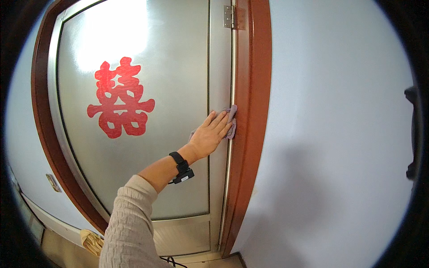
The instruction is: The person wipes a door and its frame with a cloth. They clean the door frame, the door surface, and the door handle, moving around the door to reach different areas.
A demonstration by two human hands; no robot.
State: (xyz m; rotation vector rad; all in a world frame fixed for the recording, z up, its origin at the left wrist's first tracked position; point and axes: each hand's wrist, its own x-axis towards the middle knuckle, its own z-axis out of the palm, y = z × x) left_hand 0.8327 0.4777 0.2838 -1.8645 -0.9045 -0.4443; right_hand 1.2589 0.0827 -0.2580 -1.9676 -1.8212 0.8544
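Note:
My left hand [206,139] presses a purple-grey cloth [232,118] flat against the right stile of a metal-framed door, by the joint with the reddish-brown door frame [253,110]. The fingers lie stretched over the cloth, which shows past the fingertips and at the left of the hand. Around the wrist runs a black strap with a small black box [184,176]. The door's frosted panel [177,83] carries a red double-happiness paper cutout [121,100]. My right hand is out of view.
A metal hinge [229,16] joins door and frame above the hand. Pale wall [318,100] stretches to the right. A wall plate [53,182] is at the left. Low down lie a yellow cloth [92,242] and a black cable [172,261] near the tiled floor [221,263].

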